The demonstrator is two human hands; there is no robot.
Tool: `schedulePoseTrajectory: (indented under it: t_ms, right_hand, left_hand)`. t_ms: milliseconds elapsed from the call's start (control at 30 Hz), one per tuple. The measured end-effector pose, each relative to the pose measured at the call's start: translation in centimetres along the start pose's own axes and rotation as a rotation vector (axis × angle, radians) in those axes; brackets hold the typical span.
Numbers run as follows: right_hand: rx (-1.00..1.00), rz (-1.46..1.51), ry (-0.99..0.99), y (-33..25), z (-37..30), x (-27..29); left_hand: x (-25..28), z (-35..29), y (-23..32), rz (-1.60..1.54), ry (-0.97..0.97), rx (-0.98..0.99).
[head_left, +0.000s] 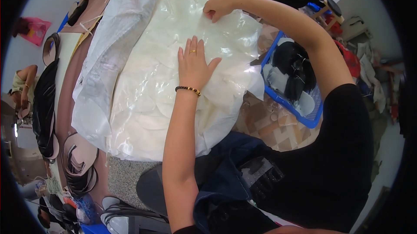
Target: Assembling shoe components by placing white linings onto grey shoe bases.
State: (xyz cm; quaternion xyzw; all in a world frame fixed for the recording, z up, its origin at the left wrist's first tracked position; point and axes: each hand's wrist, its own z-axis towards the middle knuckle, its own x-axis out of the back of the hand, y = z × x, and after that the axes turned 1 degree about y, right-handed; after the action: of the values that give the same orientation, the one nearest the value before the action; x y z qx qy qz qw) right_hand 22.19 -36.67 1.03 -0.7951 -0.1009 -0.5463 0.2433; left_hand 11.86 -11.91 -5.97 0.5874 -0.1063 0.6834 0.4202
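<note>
over at the far left edge another person (24,87) sits low, one bent arm showing, beside a long stack of dark curved shoe pieces (44,108) that runs down the side of the work surface. below that stack lie more cut pieces, brown and black, nested in arcs (80,169). next comes a woven white sack (106,56), spread open and folded back along its left side. on it rests a big heap of thin, milky translucent sheets inside clear plastic wrap (152,103), filling the middle of the view. the left hand (193,62) lies flat on top of this heap, fingers spread and unclenched, pressing down and gripping nothing; a ring and a beaded bracelet show on it. further up and to the right, the right hand (217,8) is curled, its fingers pinching the upper edge of the plastic wrap. right of the heap, on a patterned tile floor (260,125), stands a blue plastic basket (312,123) holding black and pale shoe parts.
</note>
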Motion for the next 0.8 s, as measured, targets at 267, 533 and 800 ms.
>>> schedulePoseTrajectory:
  t_ms: [267,533,800]
  right_hand:
    - [-0.025,0.043,0.138,0.4,-1.3,-0.5]
    - [0.028,0.128,0.119,0.6,-1.5,-1.6]
    - [-0.053,0.111,-0.037,1.1,-0.4,-0.6]
  left_hand:
    - [-0.3,-0.4,0.1,0.017,0.011,0.003]
    - [-0.7,-0.5,-0.2,0.04,0.009,-0.006]
    - [-0.8,-0.4,-0.2,0.041,0.019,-0.009]
